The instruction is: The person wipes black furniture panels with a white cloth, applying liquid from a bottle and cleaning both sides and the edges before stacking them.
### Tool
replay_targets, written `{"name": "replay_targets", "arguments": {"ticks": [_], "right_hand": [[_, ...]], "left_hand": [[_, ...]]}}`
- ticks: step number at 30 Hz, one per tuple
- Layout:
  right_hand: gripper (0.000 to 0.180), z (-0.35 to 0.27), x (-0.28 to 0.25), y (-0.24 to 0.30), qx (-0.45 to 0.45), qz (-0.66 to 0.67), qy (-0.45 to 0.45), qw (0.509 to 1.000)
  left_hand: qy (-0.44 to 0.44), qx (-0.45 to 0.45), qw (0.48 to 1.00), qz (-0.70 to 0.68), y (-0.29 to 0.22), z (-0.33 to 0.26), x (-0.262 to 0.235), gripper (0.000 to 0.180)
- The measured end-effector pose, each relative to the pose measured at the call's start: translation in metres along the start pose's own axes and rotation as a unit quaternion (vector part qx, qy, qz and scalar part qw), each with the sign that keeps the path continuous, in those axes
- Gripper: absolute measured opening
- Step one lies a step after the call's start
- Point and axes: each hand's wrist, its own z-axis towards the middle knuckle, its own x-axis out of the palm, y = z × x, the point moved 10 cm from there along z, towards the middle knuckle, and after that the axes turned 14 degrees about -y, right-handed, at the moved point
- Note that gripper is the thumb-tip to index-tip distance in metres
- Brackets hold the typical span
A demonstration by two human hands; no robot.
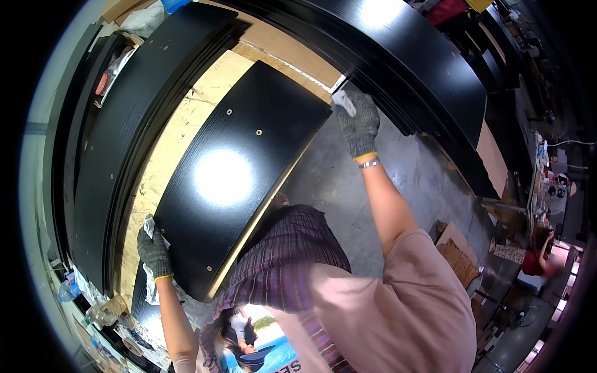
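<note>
The black panel (239, 146) lies between your left hand (154, 252) and right hand (359, 127) — just right of the left fingers, its far corner beside the right ones. Left fingers pinch a white cloth (149, 224); right fingers bunch around a pale cloth (343, 102) — panel contact there is hard to tell.

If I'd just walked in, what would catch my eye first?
Probably the glossy black curved panel in the middle, with its white glare. Then the grey-gloved left hand at its lower left edge, and the matching right hand by its upper right corner, each holding crumpled white material.
</note>
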Motion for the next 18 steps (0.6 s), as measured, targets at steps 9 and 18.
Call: {"name": "replay_targets", "arguments": {"ticks": [9,18], "right_hand": [[0.032,-0.007,-0.008,0.013,-0.021,-0.006,0.008,1.000],[0.032,-0.131,-0.010,0.122,-0.108,0.146,0.163,0.970]], "left_hand": [[0.003,0.001,0.999,0.043,-0.004,-0.002,0.000,0.033],[0.009,-0.012,0.998,0.055,0.011,-0.001,0.001,0.036]]}}
